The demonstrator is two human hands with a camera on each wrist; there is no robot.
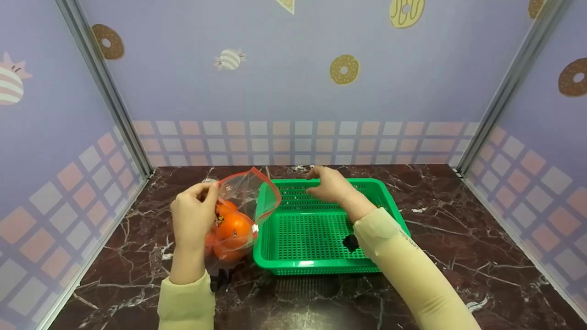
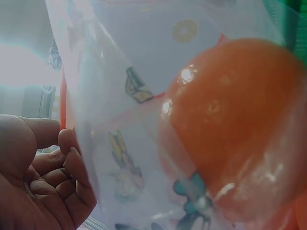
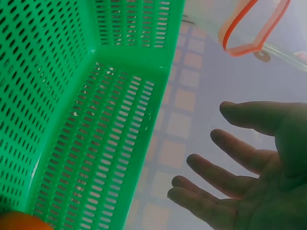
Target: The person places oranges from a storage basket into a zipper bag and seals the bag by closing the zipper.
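Note:
My left hand (image 1: 192,217) pinches the red-edged rim of a clear plastic bag (image 1: 245,190), whose mouth gapes toward the right. Several oranges (image 1: 236,229) show through the bag's film, low down beside the green basket. Cartoon prints mark the film in the left wrist view, where one orange (image 2: 235,124) bulges large. Over the far part of the green plastic basket (image 1: 316,264) hovers my right hand (image 1: 335,187), its fingers spread and holding nothing. An orange thing (image 3: 21,221) peeks in at the lower left corner of the right wrist view, against the basket; most of it is cut off.
Basket and bag stand on a dark red marbled tabletop (image 1: 458,256). A purple patterned back wall (image 1: 293,91) rises behind it, with side walls and metal corner posts (image 1: 504,87) at left and right. Part of the basket's right side lies behind my right forearm.

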